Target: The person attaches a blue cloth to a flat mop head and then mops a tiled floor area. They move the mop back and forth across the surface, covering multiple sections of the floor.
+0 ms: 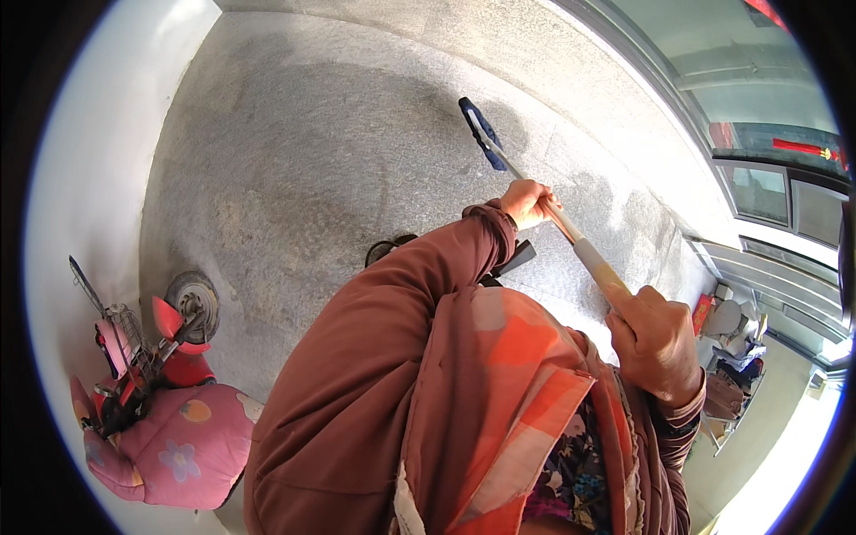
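A flat mop with a dark blue head (pixel 491 147) rests on the grey stone-textured floor, its pole running down towards me at a slant. My left hand (pixel 528 204) is closed around the lower, thinner part of the pole. Higher up, my right hand (pixel 655 344) grips the thicker, pale and yellowish end section. Both arms wear brownish-red sleeves, and an orange checked garment hangs open at my front. Dark objects (pixel 515 259), partly hidden by my left sleeve, lie below the left hand; what they are is unclear.
A red two-wheeled vehicle with a wire basket (pixel 124 324) and a pink padded cover (pixel 187 455) stands by the white wall (pixel 87 200) at left. Framed windows (pixel 756 194) line the right side. Garments (pixel 729 391) hang on a rack at lower right, near piled items.
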### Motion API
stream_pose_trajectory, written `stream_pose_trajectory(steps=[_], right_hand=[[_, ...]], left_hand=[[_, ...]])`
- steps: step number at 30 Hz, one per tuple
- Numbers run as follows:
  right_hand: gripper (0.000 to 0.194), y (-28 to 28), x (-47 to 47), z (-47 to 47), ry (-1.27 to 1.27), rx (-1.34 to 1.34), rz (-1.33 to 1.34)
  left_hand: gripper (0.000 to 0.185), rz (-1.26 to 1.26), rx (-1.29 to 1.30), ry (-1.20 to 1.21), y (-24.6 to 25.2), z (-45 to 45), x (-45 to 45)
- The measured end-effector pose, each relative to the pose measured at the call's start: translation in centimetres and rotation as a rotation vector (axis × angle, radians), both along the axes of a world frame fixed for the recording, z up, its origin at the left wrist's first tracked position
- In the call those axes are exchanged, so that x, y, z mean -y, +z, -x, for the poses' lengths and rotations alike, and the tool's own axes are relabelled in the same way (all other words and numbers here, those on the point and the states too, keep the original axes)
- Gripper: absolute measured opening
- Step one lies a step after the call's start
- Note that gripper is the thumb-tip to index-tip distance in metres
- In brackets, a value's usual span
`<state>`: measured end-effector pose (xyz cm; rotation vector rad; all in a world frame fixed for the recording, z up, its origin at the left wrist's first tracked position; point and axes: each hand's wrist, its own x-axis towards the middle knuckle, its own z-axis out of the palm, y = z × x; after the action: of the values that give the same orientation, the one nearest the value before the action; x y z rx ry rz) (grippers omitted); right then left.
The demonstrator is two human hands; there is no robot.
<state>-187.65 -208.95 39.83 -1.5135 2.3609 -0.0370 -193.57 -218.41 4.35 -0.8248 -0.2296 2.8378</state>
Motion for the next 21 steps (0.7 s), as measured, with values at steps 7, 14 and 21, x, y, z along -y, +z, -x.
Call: stream_pose_trajectory(steps=[7,14,21], right_hand=[[0.033,-5.7,4.0,2.7,0.133,0.360,0.011],[0.029,-15.6,6.9,2.2,-0.088,0.959,-0.016],[0.030,-24.0,13.1,-2.9,0.019,1.084,-0.004]], left_hand=[[0.005,0.117,0.265,0.068,-4.7,-9.0,5.7],[0.012,0.335,0.575,0.155,-11.9,-24.4,11.4],[0.010,0.536,0.795,0.385,-13.1,-37.2,17.3]])
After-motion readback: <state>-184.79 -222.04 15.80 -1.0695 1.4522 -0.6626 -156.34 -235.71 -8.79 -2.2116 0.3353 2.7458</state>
